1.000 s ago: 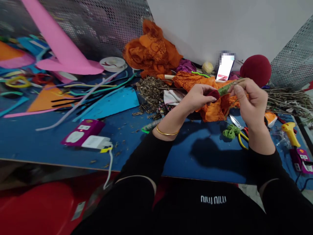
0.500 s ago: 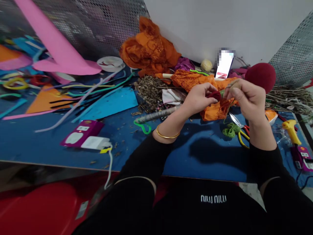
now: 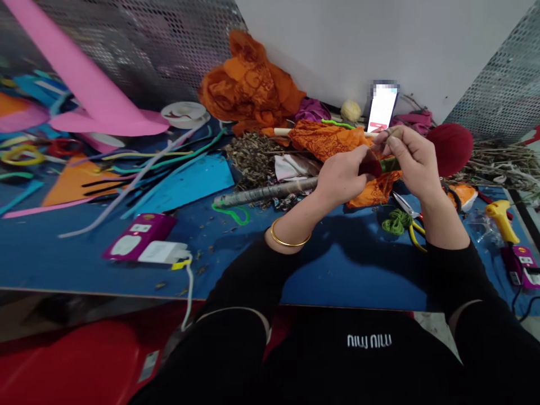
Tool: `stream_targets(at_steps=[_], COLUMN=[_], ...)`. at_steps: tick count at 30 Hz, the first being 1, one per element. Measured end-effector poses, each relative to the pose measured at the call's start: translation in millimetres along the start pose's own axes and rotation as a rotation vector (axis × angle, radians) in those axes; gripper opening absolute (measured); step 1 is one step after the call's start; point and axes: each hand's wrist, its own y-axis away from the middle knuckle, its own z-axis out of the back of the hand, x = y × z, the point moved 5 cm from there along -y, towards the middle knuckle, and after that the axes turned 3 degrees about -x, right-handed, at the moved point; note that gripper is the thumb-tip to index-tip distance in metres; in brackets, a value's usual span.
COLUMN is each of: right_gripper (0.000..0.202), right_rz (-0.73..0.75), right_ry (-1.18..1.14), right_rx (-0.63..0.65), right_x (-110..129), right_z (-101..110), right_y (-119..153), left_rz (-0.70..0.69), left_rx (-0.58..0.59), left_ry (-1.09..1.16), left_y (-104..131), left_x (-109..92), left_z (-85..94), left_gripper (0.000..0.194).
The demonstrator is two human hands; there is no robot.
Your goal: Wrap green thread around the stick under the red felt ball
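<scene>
My left hand is closed around a dark red, soft-looking piece. A green band shows between my two hands, beside the dark red piece. Above it, my right hand is closed in a pinch; a thin greenish strand seems to be at its fingertips, though too fine to name. Behind the right hand, a rounded dark red form sticks out; whether it joins the piece in my left hand is hidden. Orange patterned cloth lies under and behind both hands.
Below my right hand lie a green yarn bundle and scissors. A yellow glue gun is at the right. A grey wrapped stick, a phone, a purple power box and a pink paper hat surround the workspace.
My right hand has moved a little left and up, closer to my left hand. More of the green band shows between them. The whole view has shifted slightly.
</scene>
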Motion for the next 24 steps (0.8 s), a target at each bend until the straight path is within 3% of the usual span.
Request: stream_targets(at_steps=[12,20,24], right_gripper=[0.034,0.032,0.022], right_rz=[-0.049,-0.063,-0.167], right_ry=[0.127,0.084,-0.052], right_rx=[0.009,-0.024,-0.098], right_x=[-14.6,-8.3,10.3], right_z=[4.6,3.4,24.5], right_y=[-1.8,-1.6,-1.0], left_rz=[-0.042,-0.060,-0.041], left_rx=[-0.018,-0.032,-0.091], left_ry=[-0.180,-0.156,-0.103], left_y=[5.9,5.6,0.3], left_x=[-5.7,-5.9,5.6], left_z=[-5.3,-2.2,9.4], left_gripper=[0.049,0.037,0.031])
